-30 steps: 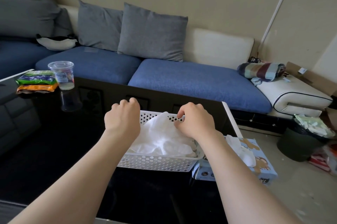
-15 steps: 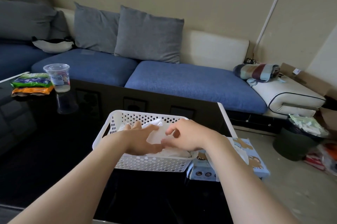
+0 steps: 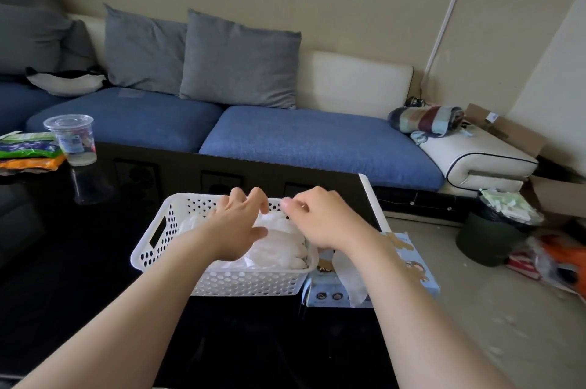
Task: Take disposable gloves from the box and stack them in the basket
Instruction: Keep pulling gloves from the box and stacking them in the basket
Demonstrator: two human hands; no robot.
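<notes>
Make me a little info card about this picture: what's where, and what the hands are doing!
basket: white, holed, on black table
gloves: whitish pile inside basket
glove box: blue, right of basket, one glove poking out
left hand: over the gloves
right hand: over the gloves, grip unclear
plastic cup: far left

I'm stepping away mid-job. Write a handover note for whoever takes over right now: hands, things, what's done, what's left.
Left hand: over the basket, thumb on the gloves, fingers bent; grip unclear.
Right hand: beside it at the pile's far edge, fingers curled; grip unclear.
Things: basket on the black table; glove box at its right, one glove sticking out.
Done: a pile of gloves lies in the basket.
Left: pull that glove and stack it; the box's remaining contents are hidden.
</notes>
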